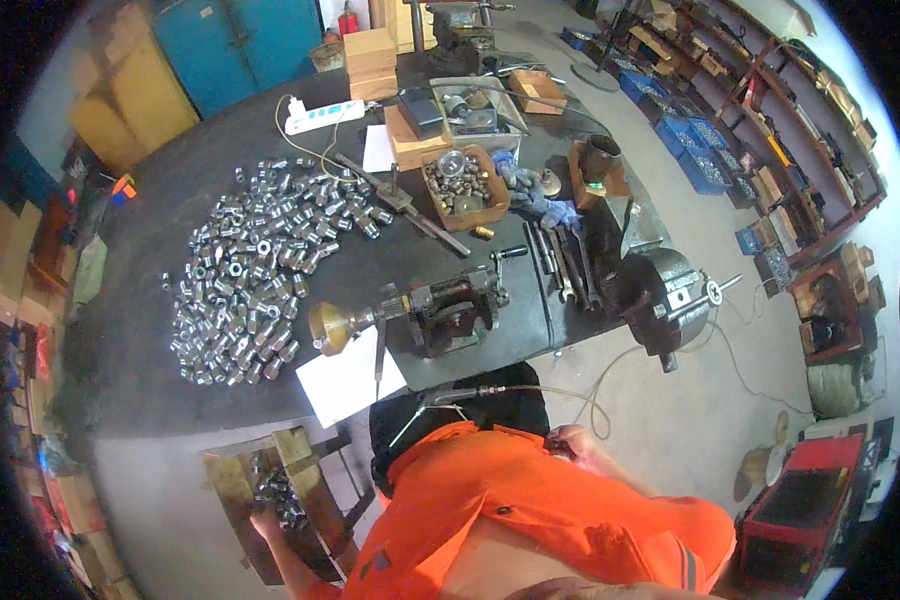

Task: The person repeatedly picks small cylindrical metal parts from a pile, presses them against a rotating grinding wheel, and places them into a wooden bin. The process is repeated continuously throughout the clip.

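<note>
My left hand [263, 520] reaches down to a wooden box [305, 465] at the lower left. Metal fittings [282, 492] lie in that box, right beside my fingers; whether I grip one is too small to tell. By my right thigh, my right hand [575, 443] is closed with curled fingers around something dark that I cannot make out. Across my lap rests a thin air gun [455, 397] joined to a hose [540, 390]. A bench fixture with a crank [450, 310] stands at the table's near edge, with a brass-coloured cone [335, 327] on its left end.
A large pile of shiny metal fittings [250, 270] covers the table's left part. A white paper sheet [355, 380] overhangs the near edge. Wrenches [567, 265], a box of small parts [465, 205] and a chuck-like machine [660, 295] stand rightward. A red cabinet [805, 500] is at lower right.
</note>
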A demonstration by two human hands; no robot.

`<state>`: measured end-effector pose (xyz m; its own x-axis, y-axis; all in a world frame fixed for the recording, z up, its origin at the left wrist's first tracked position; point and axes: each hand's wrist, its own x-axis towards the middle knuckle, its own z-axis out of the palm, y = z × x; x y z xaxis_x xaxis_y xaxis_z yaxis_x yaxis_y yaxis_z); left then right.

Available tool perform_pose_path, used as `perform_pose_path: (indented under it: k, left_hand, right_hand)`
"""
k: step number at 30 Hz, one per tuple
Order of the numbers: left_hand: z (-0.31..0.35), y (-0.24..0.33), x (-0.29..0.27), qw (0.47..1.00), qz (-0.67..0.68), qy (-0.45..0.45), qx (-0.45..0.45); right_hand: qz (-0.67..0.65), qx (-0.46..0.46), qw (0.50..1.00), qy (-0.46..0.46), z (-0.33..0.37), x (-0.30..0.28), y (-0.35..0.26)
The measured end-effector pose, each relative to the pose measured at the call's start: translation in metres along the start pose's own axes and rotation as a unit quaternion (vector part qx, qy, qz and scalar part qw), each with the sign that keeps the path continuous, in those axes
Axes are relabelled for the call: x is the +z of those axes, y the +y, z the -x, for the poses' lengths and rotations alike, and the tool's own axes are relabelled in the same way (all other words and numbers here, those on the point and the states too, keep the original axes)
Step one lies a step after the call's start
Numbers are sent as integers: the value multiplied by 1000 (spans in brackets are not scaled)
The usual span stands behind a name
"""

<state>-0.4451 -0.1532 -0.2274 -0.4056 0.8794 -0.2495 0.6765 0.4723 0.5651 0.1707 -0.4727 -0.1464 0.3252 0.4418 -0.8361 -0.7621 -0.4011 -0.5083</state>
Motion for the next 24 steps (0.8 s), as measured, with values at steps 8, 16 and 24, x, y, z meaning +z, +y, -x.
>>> perform_pose_path:
  k: [8,16,24]
  left_hand:
    - [-17,-35,-2,999,51,-10,15]
    - [-26,-37,-13,990,-77,-58,98]
    - [-5,-25,-16,991,111,-64,46]
  right_hand:
    - [-463,204,863,-3,1,27,-1]
    - [-214,134,965,-72,11,31,23]
    - [164,-132,972,107,-4,44,5]
